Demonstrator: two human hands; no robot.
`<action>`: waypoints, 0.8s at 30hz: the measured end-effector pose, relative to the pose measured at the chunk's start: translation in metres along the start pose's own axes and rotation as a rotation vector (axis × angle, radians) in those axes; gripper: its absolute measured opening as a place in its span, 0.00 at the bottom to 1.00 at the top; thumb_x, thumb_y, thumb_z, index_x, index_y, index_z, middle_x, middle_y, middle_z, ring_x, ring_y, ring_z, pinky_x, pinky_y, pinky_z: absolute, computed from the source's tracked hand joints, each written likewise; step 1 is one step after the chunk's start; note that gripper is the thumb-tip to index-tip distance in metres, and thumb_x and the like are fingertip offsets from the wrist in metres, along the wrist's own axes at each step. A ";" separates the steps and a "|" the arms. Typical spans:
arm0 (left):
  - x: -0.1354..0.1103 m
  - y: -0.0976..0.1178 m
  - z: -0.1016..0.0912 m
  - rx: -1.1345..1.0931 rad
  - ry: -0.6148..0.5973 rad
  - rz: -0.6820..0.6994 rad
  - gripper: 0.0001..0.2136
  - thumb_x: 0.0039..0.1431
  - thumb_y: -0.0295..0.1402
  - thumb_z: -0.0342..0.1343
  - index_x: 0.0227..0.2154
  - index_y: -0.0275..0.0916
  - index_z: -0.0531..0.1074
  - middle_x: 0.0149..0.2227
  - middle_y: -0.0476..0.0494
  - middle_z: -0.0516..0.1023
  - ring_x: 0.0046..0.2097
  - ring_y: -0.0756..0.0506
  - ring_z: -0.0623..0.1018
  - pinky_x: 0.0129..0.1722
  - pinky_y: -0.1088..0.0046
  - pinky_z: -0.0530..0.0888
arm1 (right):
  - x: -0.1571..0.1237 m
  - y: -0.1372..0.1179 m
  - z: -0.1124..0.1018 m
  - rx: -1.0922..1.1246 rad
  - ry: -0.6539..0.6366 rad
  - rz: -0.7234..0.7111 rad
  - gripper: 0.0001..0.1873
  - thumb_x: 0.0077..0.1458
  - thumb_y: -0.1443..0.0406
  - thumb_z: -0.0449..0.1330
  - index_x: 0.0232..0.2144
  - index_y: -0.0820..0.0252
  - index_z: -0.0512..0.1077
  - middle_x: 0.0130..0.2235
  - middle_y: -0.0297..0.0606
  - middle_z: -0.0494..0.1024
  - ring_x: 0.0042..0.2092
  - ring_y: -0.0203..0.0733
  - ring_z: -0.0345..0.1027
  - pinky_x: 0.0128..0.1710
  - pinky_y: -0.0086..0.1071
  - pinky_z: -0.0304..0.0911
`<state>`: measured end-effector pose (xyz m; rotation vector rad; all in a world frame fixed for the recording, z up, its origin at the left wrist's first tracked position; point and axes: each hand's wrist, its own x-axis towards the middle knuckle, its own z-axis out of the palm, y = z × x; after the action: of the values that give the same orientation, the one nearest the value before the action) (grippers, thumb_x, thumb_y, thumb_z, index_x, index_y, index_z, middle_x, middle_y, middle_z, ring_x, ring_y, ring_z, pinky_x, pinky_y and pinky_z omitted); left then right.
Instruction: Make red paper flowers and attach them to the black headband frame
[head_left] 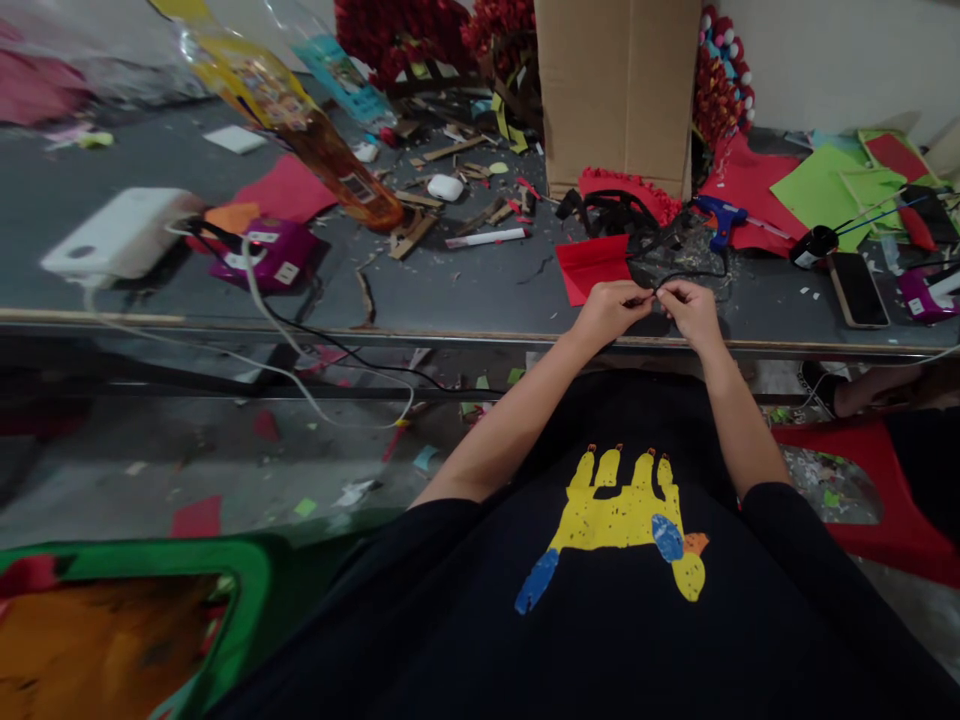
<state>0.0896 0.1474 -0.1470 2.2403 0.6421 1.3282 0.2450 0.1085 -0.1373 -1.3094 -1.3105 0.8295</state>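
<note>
Item: black strip (pixel 679 272), thin, pinched between my two hands at the near edge of the counter (pixel 465 290), at 12 o'clock from my chest.
Grip: left hand (pixel 611 308) and right hand (pixel 691 308) both closed, fingertips clamped on the strip where the hands meet; the rest loops away toward 12.
Handling (judged): very light, limp, likely paper or foam; will bend, crease and could tear if pulled. Best held between fingertips close to the working spot, not out on the loop.
Just beyond, 11 o'clock: red sheet (pixel 592 265), touching the strip's loop.
12 o'clock: tangle of black strips (pixel 611 212), which could snag the loop.
1 o'clock: blue glue gun (pixel 716 218); phone (pixel 857 288) at 2.
Farther, 12 o'clock: cardboard box (pixel 619 90), upright, blocking the view behind.
10 o'clock: marker (pixel 487 238), scraps, purple device (pixel 270 255) with cables (pixel 300 335) hanging off the counter edge.
</note>
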 end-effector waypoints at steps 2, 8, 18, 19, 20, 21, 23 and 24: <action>0.000 -0.001 0.000 0.002 -0.014 0.013 0.10 0.57 0.33 0.53 0.26 0.36 0.77 0.24 0.45 0.75 0.25 0.52 0.71 0.26 0.76 0.66 | 0.000 0.000 0.000 0.000 0.006 0.000 0.10 0.45 0.59 0.60 0.23 0.60 0.71 0.18 0.28 0.68 0.21 0.30 0.59 0.22 0.26 0.57; -0.001 -0.002 0.001 0.020 -0.038 0.002 0.10 0.57 0.32 0.53 0.26 0.36 0.77 0.25 0.45 0.76 0.26 0.51 0.72 0.27 0.76 0.66 | 0.000 -0.001 0.000 -0.022 0.026 0.003 0.07 0.44 0.62 0.59 0.21 0.60 0.71 0.17 0.27 0.67 0.20 0.30 0.58 0.22 0.26 0.56; 0.004 0.001 -0.002 -0.091 -0.064 -0.194 0.08 0.54 0.33 0.57 0.28 0.36 0.79 0.25 0.46 0.79 0.26 0.51 0.74 0.25 0.77 0.67 | 0.001 0.000 0.001 -0.045 0.053 -0.020 0.07 0.45 0.62 0.58 0.22 0.60 0.71 0.18 0.28 0.67 0.21 0.31 0.59 0.23 0.27 0.55; 0.004 0.001 -0.003 -0.104 -0.065 -0.210 0.08 0.54 0.34 0.57 0.28 0.36 0.79 0.24 0.46 0.79 0.26 0.51 0.74 0.25 0.77 0.67 | 0.001 0.000 0.001 -0.046 0.052 -0.021 0.07 0.45 0.62 0.58 0.22 0.60 0.71 0.18 0.28 0.67 0.21 0.31 0.59 0.23 0.27 0.56; 0.004 0.001 -0.003 -0.119 -0.063 -0.225 0.08 0.54 0.34 0.57 0.28 0.36 0.79 0.24 0.45 0.79 0.25 0.51 0.74 0.25 0.77 0.67 | 0.000 0.000 0.000 -0.047 0.051 -0.023 0.07 0.45 0.62 0.58 0.22 0.60 0.71 0.19 0.28 0.67 0.22 0.31 0.59 0.23 0.27 0.56; 0.004 0.001 -0.003 -0.136 -0.061 -0.240 0.08 0.54 0.34 0.57 0.28 0.35 0.79 0.24 0.45 0.79 0.25 0.51 0.75 0.24 0.77 0.67 | 0.000 -0.001 0.000 -0.047 0.051 -0.026 0.07 0.46 0.62 0.58 0.22 0.60 0.71 0.19 0.28 0.68 0.22 0.31 0.59 0.23 0.27 0.56; 0.004 0.000 -0.002 -0.175 -0.061 -0.271 0.09 0.54 0.34 0.57 0.28 0.35 0.79 0.23 0.45 0.79 0.25 0.51 0.75 0.24 0.78 0.68 | -0.001 -0.001 0.000 -0.047 0.051 -0.033 0.07 0.46 0.62 0.58 0.22 0.60 0.71 0.19 0.28 0.67 0.22 0.31 0.59 0.23 0.27 0.56; 0.004 0.000 -0.002 -0.198 -0.064 -0.290 0.09 0.54 0.35 0.57 0.29 0.35 0.79 0.23 0.45 0.78 0.24 0.51 0.75 0.24 0.78 0.69 | -0.001 -0.001 0.000 -0.044 0.049 -0.035 0.07 0.46 0.63 0.58 0.22 0.60 0.71 0.20 0.28 0.67 0.23 0.31 0.59 0.24 0.27 0.56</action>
<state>0.0896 0.1500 -0.1439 1.9392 0.7456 1.1194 0.2446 0.1077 -0.1365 -1.3293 -1.3158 0.7435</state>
